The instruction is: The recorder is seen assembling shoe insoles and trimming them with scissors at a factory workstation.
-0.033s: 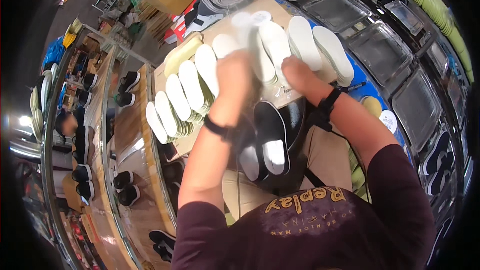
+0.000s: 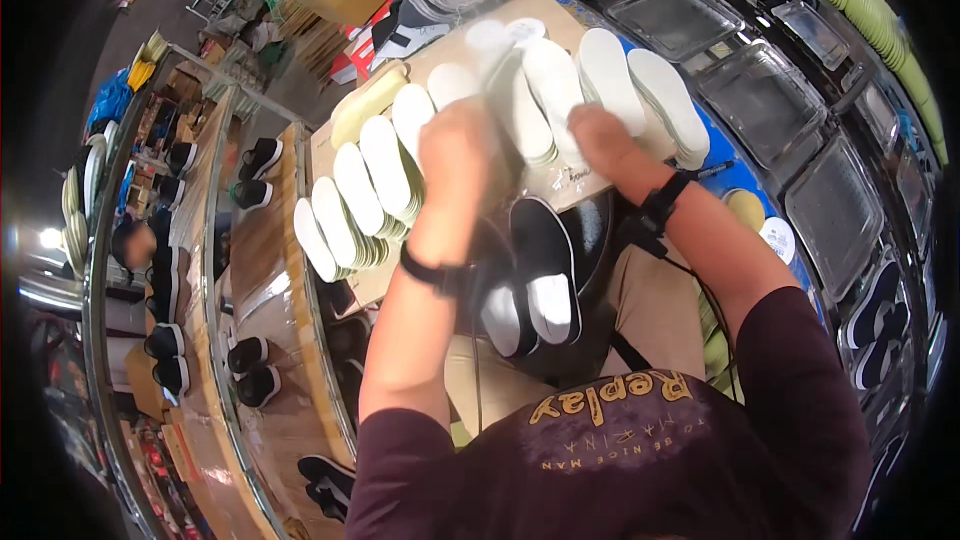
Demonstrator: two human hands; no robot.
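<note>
Both hands, left hand (image 2: 455, 145) and right hand (image 2: 598, 132), stay on white insoles (image 2: 545, 100).

I see black shoes (image 2: 258, 158) along the wooden shelf (image 2: 272, 270), clear trays (image 2: 838, 202) stacked at right
</note>
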